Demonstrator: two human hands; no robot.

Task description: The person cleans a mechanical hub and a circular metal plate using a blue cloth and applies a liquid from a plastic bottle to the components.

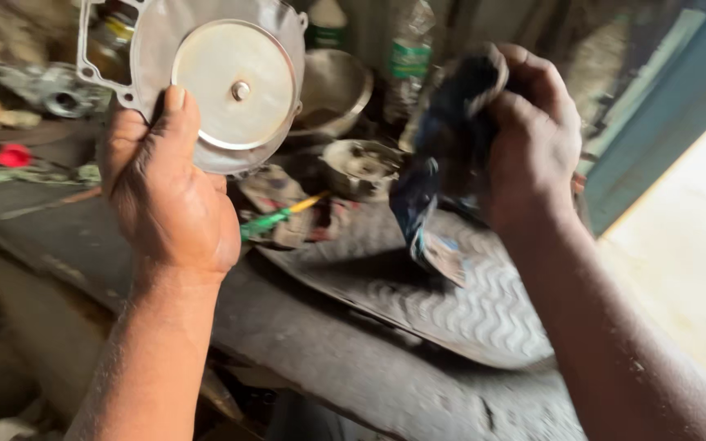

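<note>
Your left hand [169, 192] grips the round silver metal engine cover [230, 82] by its lower edge, face toward you; your right hand [533, 135], level alongside, clutches a crumpled dark blue rag [443, 155].

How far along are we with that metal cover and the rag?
Done, by the look of it: the round disc face of the metal cover shows bright and clean. In hand: the left hand holds the cover up, the right hand grips a bunched dark rag beside it, not touching. Left: other grimy parts, such as the round metal part, lie on the bench behind.
</note>
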